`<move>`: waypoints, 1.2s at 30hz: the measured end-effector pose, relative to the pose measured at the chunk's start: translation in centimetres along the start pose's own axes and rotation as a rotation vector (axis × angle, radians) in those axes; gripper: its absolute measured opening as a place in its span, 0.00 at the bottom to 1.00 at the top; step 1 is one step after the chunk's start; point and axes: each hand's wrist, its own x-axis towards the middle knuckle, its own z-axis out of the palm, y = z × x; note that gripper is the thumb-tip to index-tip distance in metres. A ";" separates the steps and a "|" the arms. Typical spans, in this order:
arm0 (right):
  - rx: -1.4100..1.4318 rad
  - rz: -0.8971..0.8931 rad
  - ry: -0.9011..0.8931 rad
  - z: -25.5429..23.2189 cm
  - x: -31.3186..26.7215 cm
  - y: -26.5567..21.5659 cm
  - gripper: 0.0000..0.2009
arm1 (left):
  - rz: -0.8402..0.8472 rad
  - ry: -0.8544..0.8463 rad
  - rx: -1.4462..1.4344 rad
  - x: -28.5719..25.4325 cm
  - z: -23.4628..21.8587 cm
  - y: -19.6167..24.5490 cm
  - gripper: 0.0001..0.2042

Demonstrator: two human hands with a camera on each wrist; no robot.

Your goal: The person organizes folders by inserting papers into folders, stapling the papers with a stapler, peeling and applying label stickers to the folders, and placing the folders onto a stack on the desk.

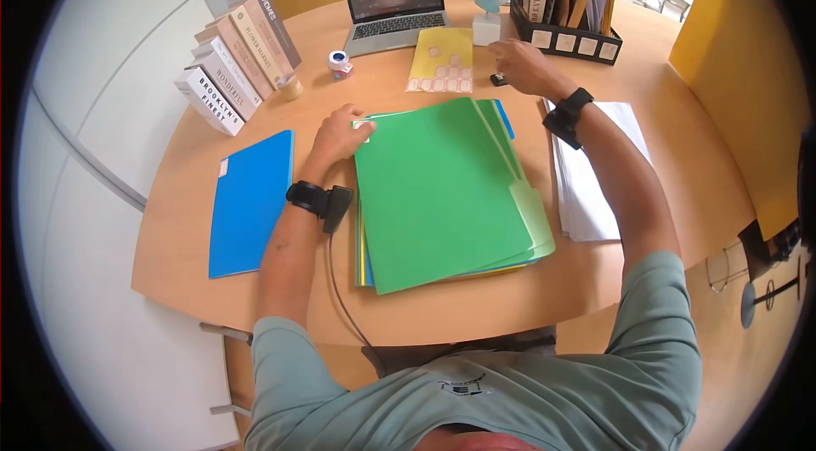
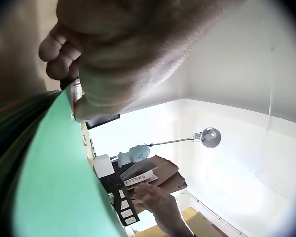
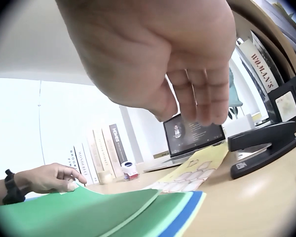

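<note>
While the left hand (image 1: 340, 138) rests at the upper left corner of the flat green paper folder (image 1: 438, 196), that corner is pinched between curled fingers and thumb, as both wrist views confirm. The folder tops a fanned stack of green, yellow and blue folders lying mid-table on the rounded, pale wooden table (image 1: 178, 221). The right hand (image 1: 520, 64) is held over the small black stapler (image 3: 264, 148), fingers hanging loosely bent and nothing gripped; a gap between fingertips and stapler is seen only in the right wrist view, the head view leaving the stapler nearly hidden. A silver desk lamp (image 2: 207, 137) is shown by the left wrist view alone. Further back lie a yellow sticker sheet (image 1: 442, 60), an open grey laptop (image 1: 395, 0) and a row of leaning books (image 1: 238, 60)
</note>
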 end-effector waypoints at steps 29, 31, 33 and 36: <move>0.247 0.145 -0.560 12.0 9.2 3.2 0.06 | -0.288 -0.348 -1.080 -2.2 -0.9 2.4 0.08; 0.229 0.206 -0.606 11.8 9.4 3.0 0.06 | -0.302 -0.365 -1.099 -2.4 -1.2 2.7 0.08; 0.250 0.190 -0.573 11.8 9.0 2.7 0.06 | -0.278 -0.379 -1.117 -2.6 -1.4 3.0 0.08; 0.258 0.133 -0.552 12.5 8.8 4.1 0.06 | -0.261 -0.383 -1.105 -2.6 -1.1 2.7 0.08</move>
